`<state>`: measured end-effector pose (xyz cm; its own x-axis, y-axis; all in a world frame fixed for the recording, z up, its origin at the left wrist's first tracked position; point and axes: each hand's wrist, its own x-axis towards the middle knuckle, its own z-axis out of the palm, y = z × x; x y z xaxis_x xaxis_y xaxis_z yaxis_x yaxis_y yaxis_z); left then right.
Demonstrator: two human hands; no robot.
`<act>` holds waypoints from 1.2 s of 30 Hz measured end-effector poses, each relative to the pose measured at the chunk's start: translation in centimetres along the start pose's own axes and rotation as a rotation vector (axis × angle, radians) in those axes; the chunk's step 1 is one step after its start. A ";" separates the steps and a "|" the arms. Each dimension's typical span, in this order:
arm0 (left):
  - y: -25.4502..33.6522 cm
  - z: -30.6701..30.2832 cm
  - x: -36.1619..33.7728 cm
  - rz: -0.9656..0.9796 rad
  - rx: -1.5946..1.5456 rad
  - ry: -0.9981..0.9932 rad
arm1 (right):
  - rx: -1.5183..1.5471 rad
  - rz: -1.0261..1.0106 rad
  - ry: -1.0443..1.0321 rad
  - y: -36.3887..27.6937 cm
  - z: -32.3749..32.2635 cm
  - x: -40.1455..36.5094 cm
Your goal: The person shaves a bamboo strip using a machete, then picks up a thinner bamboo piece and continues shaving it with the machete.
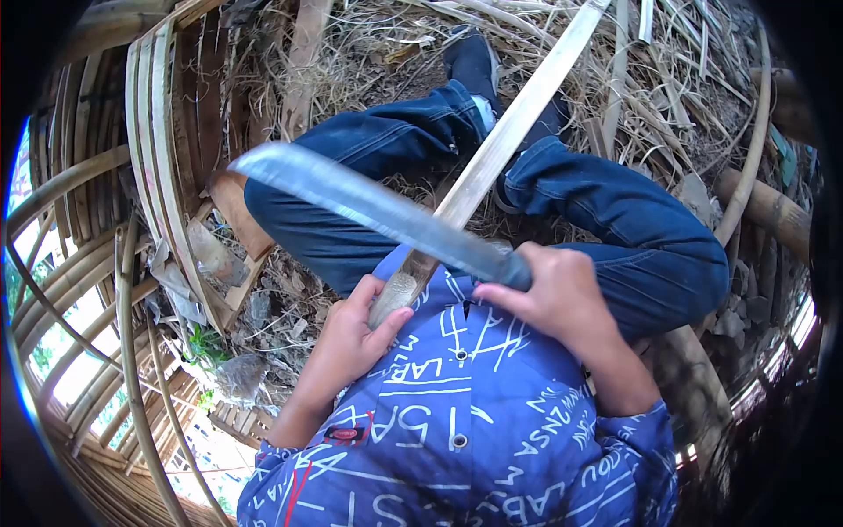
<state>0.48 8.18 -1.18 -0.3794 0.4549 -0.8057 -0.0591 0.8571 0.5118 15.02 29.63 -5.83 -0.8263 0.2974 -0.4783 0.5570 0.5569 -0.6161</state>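
Note:
My right hand (562,294) is closed around the dark handle of a machete (351,202). Its long, broad blade points up and to the left, passing across a pale bamboo slat (527,110) over my lap. The slat runs from the top of the view down between my legs toward my waist. My left hand (358,332) grips its near end, thumb on one side and fingers on the other, just below the blade. That end looks greyer and rougher than the pale length beyond it. Part of the slat is hidden behind the blade.
My bent legs in jeans (632,220) lie on either side of the slat. Dry shavings and strips (386,53) litter the ground ahead. Long slats (158,132) and a curved bamboo frame (132,334) stand at the left. A thick bamboo pole (768,209) lies at the right.

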 end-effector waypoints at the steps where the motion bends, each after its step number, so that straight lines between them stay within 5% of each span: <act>1: 0.3 0.2 0.2 0.034 -0.008 0.014 | 0.006 -0.040 -0.008 -0.6 0.4 -0.1; 14: -0.1 1.1 0.3 0.192 0.139 0.113 | -0.064 -0.031 -0.048 -0.5 1.4 0.7; 36: -0.5 1.0 -0.6 0.089 0.085 0.064 | -0.191 -0.058 0.028 0.6 1.0 -0.7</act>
<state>1.67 7.74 -1.27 -0.4377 0.5163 -0.7361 0.0549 0.8325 0.5513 16.01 28.99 -6.53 -0.8600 0.2806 -0.4261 0.4848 0.7097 -0.5111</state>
